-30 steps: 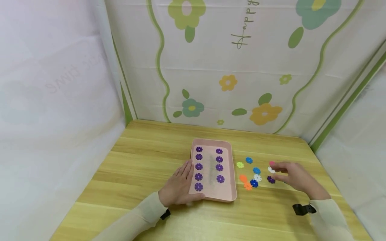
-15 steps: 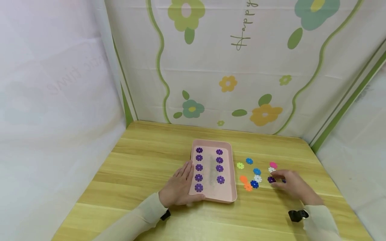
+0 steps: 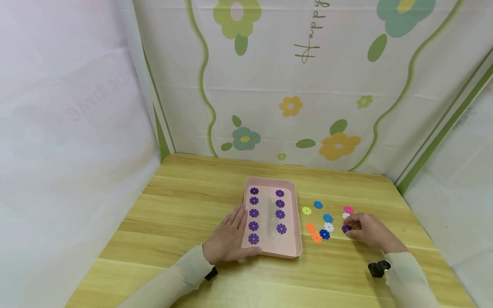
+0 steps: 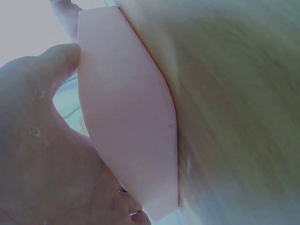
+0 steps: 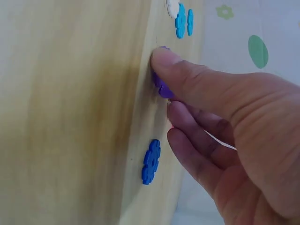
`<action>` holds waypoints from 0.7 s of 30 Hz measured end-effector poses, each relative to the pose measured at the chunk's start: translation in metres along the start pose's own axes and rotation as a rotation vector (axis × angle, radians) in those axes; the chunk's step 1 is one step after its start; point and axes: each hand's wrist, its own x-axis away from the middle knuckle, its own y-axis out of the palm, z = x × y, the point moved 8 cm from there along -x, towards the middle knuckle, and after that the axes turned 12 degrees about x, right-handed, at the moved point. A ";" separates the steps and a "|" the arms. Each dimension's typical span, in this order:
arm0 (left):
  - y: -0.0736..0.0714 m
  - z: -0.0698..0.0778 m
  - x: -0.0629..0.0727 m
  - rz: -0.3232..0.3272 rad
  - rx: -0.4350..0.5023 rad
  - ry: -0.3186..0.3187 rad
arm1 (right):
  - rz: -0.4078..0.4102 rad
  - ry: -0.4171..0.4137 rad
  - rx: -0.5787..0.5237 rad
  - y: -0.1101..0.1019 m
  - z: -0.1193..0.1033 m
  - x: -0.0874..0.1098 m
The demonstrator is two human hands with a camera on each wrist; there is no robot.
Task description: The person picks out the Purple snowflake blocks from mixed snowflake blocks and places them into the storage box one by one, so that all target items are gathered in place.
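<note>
A shallow pink tray lies on the wooden table, with two columns of purple flower-shaped discs in it. At the tray's near left corner rests my left hand, fingers straight along the left side, thumb along the front rim. The left wrist view shows that thumb touching the top edge of the tray's wall. Right of the tray, my right hand pinches another purple flower disc. Its thumb covers part of the disc, and the fingers behind are partly hidden.
Loose flower discs lie between tray and right hand: orange, dark blue, light blue, yellow-green, white and pink. Another blue disc sits below the right hand. Printed cloth walls enclose the table.
My right hand has come down and slightly left onto the purple disc, and its thumb and finger have closed on it. The left hand and tray have stayed put.
</note>
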 end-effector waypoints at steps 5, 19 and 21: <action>0.006 -0.005 -0.003 0.016 -0.010 0.000 | -0.049 -0.012 -0.020 -0.002 0.003 -0.003; -0.010 0.008 0.004 -0.007 0.016 0.013 | -0.129 -0.127 -0.027 -0.026 -0.008 -0.012; -0.012 0.009 0.005 -0.009 0.015 0.011 | -0.145 -0.143 -0.034 -0.028 -0.014 -0.015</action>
